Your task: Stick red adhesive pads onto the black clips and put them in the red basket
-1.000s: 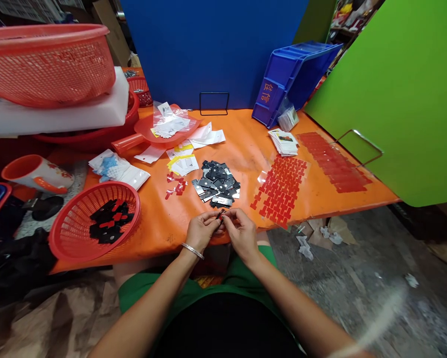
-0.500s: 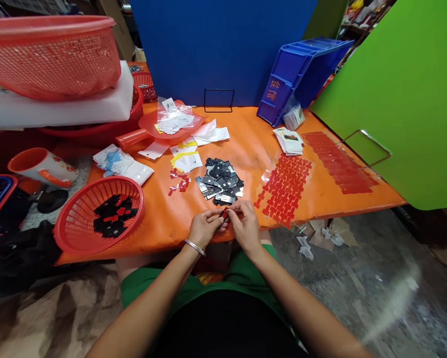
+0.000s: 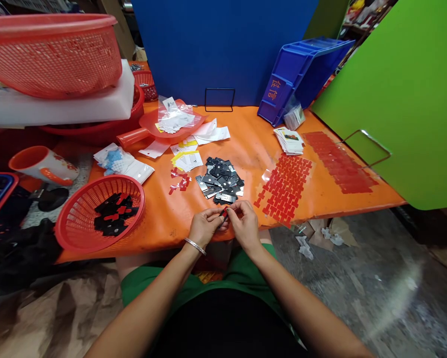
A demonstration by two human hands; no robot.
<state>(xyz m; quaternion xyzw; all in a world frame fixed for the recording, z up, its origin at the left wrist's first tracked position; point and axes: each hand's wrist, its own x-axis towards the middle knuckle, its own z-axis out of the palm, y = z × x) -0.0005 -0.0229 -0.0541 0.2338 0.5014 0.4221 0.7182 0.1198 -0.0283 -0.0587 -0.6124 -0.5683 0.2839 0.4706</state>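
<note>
A small black plate (image 3: 223,213) is pinched between my two hands at the table's front edge, largely hidden by the fingers. My left hand (image 3: 205,226), with a bracelet at the wrist, is closed on its left side. My right hand (image 3: 246,226) presses thumb and fingertips against its upper right part. Just beyond the fingertips lies a heap of black and silvery metal plates (image 3: 221,180). Left of the heap are several loose red stickers (image 3: 179,181). To the right, a clear sheet carries rows of red T-shaped stickers (image 3: 286,186).
A red basket (image 3: 72,216) at the left holds black plates with red stickers. Behind it are a mug (image 3: 40,164), a red scoop (image 3: 134,136) with papers, and stacked baskets (image 3: 51,54). A blue crate (image 3: 279,92) and cards (image 3: 289,141) stand at the back right.
Both hands stay in the same place. The red patch that showed on the black plate between the fingers is now mostly out of sight, with my right fingertips over that part.
</note>
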